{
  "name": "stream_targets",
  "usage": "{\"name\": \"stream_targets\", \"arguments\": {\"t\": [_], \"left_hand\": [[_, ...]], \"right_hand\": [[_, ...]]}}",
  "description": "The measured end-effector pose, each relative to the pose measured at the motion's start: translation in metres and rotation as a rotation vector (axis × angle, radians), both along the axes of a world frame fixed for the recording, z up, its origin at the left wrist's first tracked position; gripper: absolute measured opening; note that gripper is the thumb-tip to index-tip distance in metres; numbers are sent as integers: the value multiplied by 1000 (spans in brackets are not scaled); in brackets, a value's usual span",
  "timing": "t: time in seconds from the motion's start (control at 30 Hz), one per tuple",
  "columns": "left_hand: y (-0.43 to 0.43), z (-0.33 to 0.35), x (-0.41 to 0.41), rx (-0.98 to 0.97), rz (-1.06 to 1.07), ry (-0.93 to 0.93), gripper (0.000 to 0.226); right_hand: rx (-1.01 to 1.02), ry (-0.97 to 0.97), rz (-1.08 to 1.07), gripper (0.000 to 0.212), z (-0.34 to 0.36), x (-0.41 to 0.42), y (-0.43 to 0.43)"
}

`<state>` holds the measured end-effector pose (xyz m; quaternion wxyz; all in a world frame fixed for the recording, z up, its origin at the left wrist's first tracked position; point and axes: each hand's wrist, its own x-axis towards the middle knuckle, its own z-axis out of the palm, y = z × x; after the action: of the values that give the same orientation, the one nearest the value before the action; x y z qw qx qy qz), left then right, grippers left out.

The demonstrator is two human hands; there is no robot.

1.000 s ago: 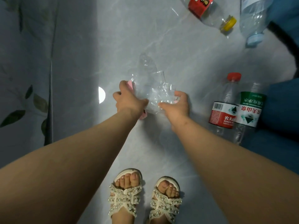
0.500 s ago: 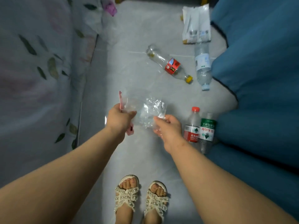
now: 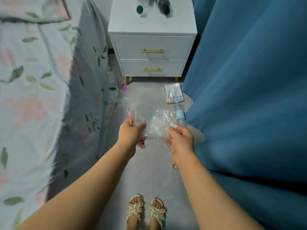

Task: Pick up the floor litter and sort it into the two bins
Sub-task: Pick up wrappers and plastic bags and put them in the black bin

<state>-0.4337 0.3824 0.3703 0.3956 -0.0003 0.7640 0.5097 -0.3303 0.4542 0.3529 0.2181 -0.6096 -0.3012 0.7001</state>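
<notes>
- Left hand (image 3: 131, 134) has its thumb and fingers curled round one side of a crumpled clear plastic bag (image 3: 153, 124), next to the bag's red strip.
- Right hand (image 3: 181, 141) pinches the other side of the bag.
- The bag is up in the air between the two hands, above the grey floor (image 3: 149, 176).
- A clear plastic bottle with a white label (image 3: 180, 116) lies on the floor just beside the big blue curtain (image 3: 249, 80).
- A flat white packet (image 3: 174, 93) lies near the white bedside drawers with gold handles (image 3: 152, 45).
- A small pink wrapper (image 3: 123, 87) sits by the flowery bed sheet (image 3: 33, 77).
- Feet in white sandals (image 3: 134, 209) stand on the floor.
</notes>
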Motion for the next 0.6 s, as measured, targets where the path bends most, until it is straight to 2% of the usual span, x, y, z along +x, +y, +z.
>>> {"name": "stream_targets", "arguments": {"t": [0.13, 0.23, 0.37, 0.43, 0.6], "left_hand": [[1, 65, 20, 41, -26, -27, 8], [0, 95, 36, 33, -77, -40, 20], [4, 122, 54, 25, -279, -56, 22], [6, 125, 56, 30, -319, -42, 21], [7, 130, 52, -24, -619, -5, 13]], "right_hand": [[26, 21, -42, 18, 66, 22, -2], [28, 23, -123, 15, 97, 44, -13], [-14, 0, -334, 8, 114, 70, -33], [-22, -5, -361, 7, 117, 73, -38], [-63, -58, -641, 18, 126, 72, -70]]}}
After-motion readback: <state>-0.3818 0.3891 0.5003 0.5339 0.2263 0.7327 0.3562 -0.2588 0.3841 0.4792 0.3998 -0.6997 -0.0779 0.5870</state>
